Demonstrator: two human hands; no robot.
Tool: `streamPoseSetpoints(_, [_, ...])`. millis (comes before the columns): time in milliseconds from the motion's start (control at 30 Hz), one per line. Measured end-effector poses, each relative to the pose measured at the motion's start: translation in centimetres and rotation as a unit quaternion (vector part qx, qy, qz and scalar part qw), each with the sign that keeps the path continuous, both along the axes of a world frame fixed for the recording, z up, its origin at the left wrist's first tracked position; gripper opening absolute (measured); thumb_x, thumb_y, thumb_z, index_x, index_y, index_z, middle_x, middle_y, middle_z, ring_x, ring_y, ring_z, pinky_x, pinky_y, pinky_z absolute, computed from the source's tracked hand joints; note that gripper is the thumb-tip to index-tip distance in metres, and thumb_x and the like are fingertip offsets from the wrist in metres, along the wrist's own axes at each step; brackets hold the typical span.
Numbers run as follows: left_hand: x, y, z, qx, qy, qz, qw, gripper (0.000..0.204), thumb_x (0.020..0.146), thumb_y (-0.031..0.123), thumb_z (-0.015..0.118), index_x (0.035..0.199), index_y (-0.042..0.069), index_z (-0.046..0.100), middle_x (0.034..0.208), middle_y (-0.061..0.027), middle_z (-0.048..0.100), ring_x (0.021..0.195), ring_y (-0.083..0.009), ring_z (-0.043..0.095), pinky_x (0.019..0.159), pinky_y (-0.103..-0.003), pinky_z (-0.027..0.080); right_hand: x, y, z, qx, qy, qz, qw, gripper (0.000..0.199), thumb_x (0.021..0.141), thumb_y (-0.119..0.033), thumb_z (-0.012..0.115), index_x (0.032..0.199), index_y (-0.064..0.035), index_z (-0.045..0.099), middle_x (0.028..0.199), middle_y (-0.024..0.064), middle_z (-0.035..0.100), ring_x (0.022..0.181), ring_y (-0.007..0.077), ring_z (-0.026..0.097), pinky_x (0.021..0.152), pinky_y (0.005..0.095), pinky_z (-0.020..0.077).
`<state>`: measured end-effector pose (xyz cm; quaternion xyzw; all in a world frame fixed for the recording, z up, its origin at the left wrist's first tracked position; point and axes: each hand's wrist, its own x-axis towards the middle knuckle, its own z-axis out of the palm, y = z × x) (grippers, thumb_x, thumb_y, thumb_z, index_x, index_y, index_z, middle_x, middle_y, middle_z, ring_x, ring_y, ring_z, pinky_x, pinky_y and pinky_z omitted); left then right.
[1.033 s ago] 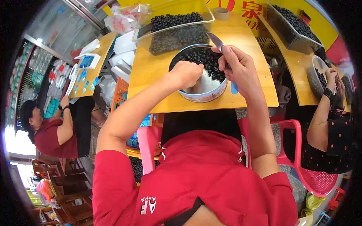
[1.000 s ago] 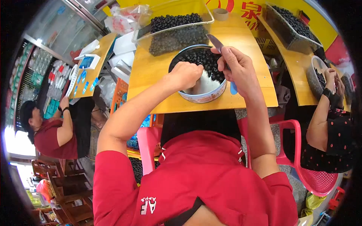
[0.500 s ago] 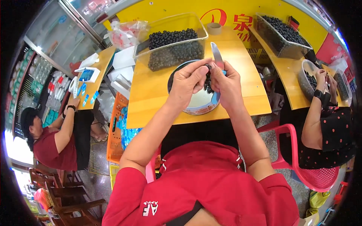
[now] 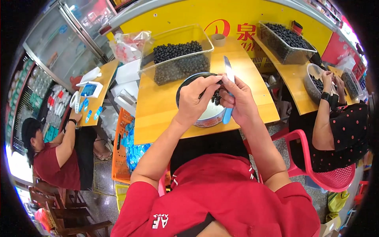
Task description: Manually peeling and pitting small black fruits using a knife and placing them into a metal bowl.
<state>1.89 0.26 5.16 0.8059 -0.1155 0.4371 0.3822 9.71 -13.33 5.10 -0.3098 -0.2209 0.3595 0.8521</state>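
Note:
My right hand is closed round a knife with a blue handle; its blade points up and away from me. Thumb and fingers of my left hand pinch together, meeting the right fingertips above a bowl. What they pinch is mostly covered, with only a dark speck showing. Below them stands the round bowl, white inside with a patterned outer wall. Small round black pieces lie in it, partly hidden by my hands.
A clear plastic bin of the same black pieces stands on my wooden table, near a tape roll. At right, a person works over a bowl beside another full bin. Another person sits left, past an orange crate.
The right hand has turned, and the knife's blue handle now shows below it. My left hand has rolled over slightly. The dark piece between the fingertips is harder to see. The whole view has shifted slightly.

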Motion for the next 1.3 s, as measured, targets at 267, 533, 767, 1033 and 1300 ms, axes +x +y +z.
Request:
streamPoseSetpoints(267, [-0.9, -1.7, 0.0, -0.303, 0.071, -0.096, 0.946, 0.026, 0.091, 0.009, 0.063, 0.116, 0.001, 0.062, 0.075, 0.0008, 0.056, 0.067, -0.0053, 0.051, 0.061, -0.02, 0.043, -0.8, 0.7, 0.9, -0.023, -0.011, -0.031, 0.999, 0.016, 0.091, -0.008, 0.063, 0.107, -0.0056, 0.062, 0.074, -0.005, 0.052, 0.052, 0.0006, 0.039, 0.043, 0.0162, 0.0303])
streamPoseSetpoints(533, [-0.2, -1.4, -1.2, -0.151, 0.014, 0.004, 0.988, 0.026, 0.092, 0.004, 0.058, 0.118, 0.002, 0.062, 0.079, -0.0033, 0.059, 0.066, -0.007, 0.052, 0.058, -0.023, 0.044, -0.9, 1.0, 0.4, -0.069, -0.041, -0.074, 0.994, 0.015, 0.091, -0.007, 0.063, 0.106, -0.0048, 0.063, 0.066, -0.0055, 0.051, 0.048, 0.0005, 0.037, 0.042, 0.0169, 0.0285])
streamPoseSetpoints(767, [-1.0, -1.8, -1.6, -0.314, 0.066, -0.063, 0.945, 0.027, 0.096, 0.01, 0.055, 0.121, 0.001, 0.058, 0.075, -0.0008, 0.057, 0.062, -0.005, 0.048, 0.054, -0.02, 0.04, -1.6, 1.4, 0.4, -0.08, -0.08, -0.114, 0.987, 0.014, 0.089, -0.007, 0.066, 0.103, -0.004, 0.064, 0.067, -0.0045, 0.054, 0.048, 0.0001, 0.037, 0.042, 0.0173, 0.0275])
streamPoseSetpoints(1033, [-1.2, -2.1, -1.1, -0.477, 0.122, -0.204, 0.846, 0.032, 0.101, 0.019, 0.045, 0.126, 0.003, 0.056, 0.07, 0.0021, 0.049, 0.051, -0.0025, 0.037, 0.044, -0.017, 0.028, -1.0, 2.3, -0.6, -0.105, -0.332, -0.239, 0.906, 0.011, 0.089, -0.002, 0.065, 0.1, 0.0001, 0.066, 0.075, 0.0002, 0.063, 0.061, 0.0041, 0.055, 0.054, 0.0175, 0.0409])
streamPoseSetpoints(1300, [-0.9, -1.8, -1.7, -0.369, 0.143, -0.089, 0.914, 0.027, 0.1, 0.019, 0.05, 0.119, 0.001, 0.056, 0.068, 0.0028, 0.048, 0.057, -0.0026, 0.038, 0.049, -0.017, 0.03, -0.1, 2.2, -1.1, -0.11, -0.402, -0.289, 0.862, 0.016, 0.086, -0.001, 0.067, 0.102, 0.0008, 0.066, 0.084, 0.0013, 0.066, 0.066, 0.0044, 0.055, 0.059, 0.0181, 0.0434])
